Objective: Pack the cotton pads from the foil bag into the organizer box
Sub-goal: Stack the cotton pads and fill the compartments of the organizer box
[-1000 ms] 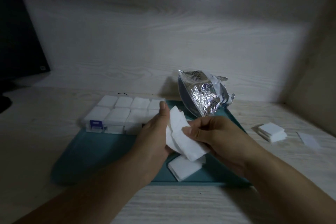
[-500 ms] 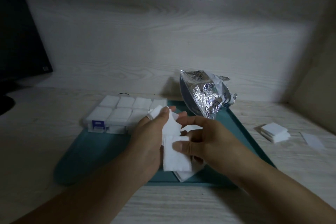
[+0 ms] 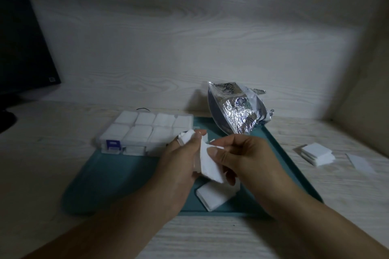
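Observation:
Above the teal tray (image 3: 117,176), my left hand (image 3: 179,166) grips a small bunch of white cotton pads (image 3: 208,164). My right hand (image 3: 242,157) pinches the front pad of that bunch with thumb and fingers. A stack of pads (image 3: 214,195) lies on the tray just below my hands. The clear organizer box (image 3: 145,132) sits at the tray's back left, its lid down, its compartments white with pads, with a purple latch at the front. The crumpled foil bag (image 3: 235,111) stands at the tray's back right corner.
On the wooden table to the right of the tray lie another small stack of pads (image 3: 315,152) and a single pad (image 3: 360,162). A dark monitor (image 3: 19,48) stands at the far left. A wood-grain wall closes the back, a side panel the right.
The pads in my hands have shifted: my right hand moved from the bunch's lower edge up to its front, and both hands rose slightly toward the box.

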